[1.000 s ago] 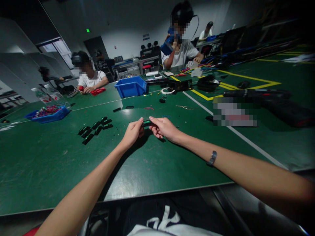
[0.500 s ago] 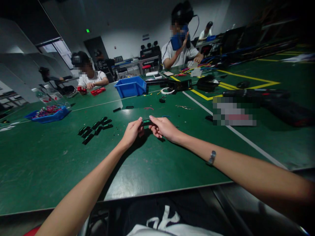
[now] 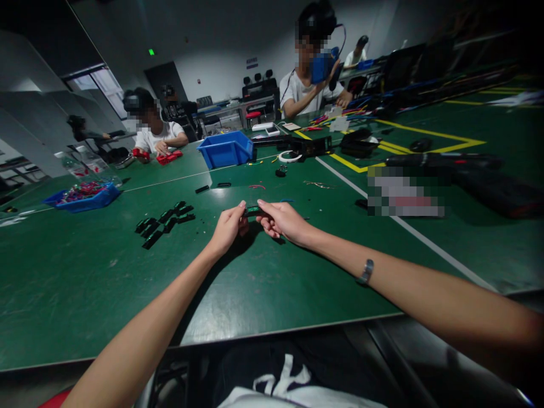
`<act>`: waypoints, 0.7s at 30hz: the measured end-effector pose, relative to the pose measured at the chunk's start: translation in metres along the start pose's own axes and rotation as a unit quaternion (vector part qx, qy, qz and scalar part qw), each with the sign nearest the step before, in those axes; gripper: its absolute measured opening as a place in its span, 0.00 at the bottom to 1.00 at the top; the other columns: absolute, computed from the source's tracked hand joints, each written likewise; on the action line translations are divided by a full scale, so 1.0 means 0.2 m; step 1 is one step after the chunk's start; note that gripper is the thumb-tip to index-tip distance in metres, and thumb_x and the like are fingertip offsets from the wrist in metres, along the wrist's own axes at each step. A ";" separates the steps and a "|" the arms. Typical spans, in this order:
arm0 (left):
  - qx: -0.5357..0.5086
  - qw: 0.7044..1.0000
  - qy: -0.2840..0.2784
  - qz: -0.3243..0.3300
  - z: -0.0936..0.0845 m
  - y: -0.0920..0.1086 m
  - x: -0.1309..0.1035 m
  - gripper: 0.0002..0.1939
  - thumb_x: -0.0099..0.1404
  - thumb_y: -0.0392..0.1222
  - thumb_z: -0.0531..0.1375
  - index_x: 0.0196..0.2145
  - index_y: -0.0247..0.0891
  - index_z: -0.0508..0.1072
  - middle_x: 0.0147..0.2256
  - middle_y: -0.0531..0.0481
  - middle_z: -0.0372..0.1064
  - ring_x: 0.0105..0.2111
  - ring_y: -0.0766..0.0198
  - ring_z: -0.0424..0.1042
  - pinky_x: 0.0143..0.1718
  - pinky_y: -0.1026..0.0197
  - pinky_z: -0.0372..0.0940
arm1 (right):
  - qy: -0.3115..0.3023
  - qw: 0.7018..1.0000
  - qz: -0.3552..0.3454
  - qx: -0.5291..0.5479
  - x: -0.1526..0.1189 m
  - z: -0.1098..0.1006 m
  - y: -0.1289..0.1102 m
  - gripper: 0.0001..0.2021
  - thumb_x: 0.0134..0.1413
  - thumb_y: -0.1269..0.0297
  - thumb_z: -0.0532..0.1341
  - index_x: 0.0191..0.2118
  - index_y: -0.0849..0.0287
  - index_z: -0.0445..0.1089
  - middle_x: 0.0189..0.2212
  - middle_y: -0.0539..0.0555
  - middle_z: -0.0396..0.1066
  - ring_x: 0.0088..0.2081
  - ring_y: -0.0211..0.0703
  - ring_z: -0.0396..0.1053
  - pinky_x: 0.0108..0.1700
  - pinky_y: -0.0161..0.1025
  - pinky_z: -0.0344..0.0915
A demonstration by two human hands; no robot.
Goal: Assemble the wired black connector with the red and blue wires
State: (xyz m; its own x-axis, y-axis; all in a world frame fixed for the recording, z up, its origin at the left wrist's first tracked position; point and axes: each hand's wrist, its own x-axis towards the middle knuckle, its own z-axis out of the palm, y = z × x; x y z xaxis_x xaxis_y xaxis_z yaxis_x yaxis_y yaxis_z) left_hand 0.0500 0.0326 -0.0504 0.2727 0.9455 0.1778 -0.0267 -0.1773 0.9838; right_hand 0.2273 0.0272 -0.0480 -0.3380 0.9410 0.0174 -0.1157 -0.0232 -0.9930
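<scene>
A small black piece with a green part is held level just above the green table. My left hand pinches its left end, thumb on top. At its right end, my right hand grips it between thumb and fingers. Several similar black and green pieces lie in a loose group on the table to the left of my hands. Two black frames, one of them lying flat, are beyond my hands.
A blue bin stands at the back; a blue tray of wires and bottles are at the left. A white ring, a power tool and cables lie to the right. People sit across the table.
My hands and the held piece look unmoved. Across the table, a person's raised hand with a blue object has shifted right, and another person's hand has moved slightly over a red object.
</scene>
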 end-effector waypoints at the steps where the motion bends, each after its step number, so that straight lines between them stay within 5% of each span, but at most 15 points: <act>1: 0.005 1.000 0.003 0.004 0.00 0.00 0.00 0.31 0.68 0.65 0.57 0.20 0.39 0.55 0.17 0.58 0.50 0.16 0.72 0.56 0.19 0.64 0.53 | 0.000 1.000 0.002 -0.006 0.00 0.00 0.00 0.24 0.68 0.47 0.55 0.28 0.62 0.69 0.15 0.46 0.64 0.13 0.30 0.60 0.14 0.28 0.54; 7: 0.055 0.998 -0.009 0.026 0.01 0.03 -0.01 0.29 0.69 0.62 0.56 0.22 0.38 0.58 0.18 0.57 0.53 0.17 0.72 0.57 0.22 0.64 0.53 | 0.001 1.000 -0.008 -0.030 0.00 0.00 -0.01 0.24 0.68 0.47 0.55 0.27 0.61 0.66 0.15 0.47 0.64 0.13 0.30 0.61 0.14 0.28 0.55; 21: 0.168 0.980 0.072 0.084 0.01 0.00 -0.02 0.27 0.71 0.60 0.55 0.24 0.37 0.63 0.20 0.56 0.56 0.21 0.69 0.55 0.25 0.64 0.50 | 0.036 0.983 -0.048 -0.174 -0.02 0.01 0.00 0.25 0.69 0.45 0.51 0.29 0.60 0.67 0.16 0.47 0.64 0.14 0.32 0.63 0.15 0.29 0.56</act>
State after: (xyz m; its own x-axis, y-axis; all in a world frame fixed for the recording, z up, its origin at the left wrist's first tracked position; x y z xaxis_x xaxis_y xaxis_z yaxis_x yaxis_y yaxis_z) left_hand 0.0505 0.0286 -0.0512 0.1515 0.9199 0.3616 0.2647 -0.3903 0.8818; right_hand 0.2273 0.0223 -0.0479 -0.2730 0.9549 0.1167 0.1879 0.1719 -0.9670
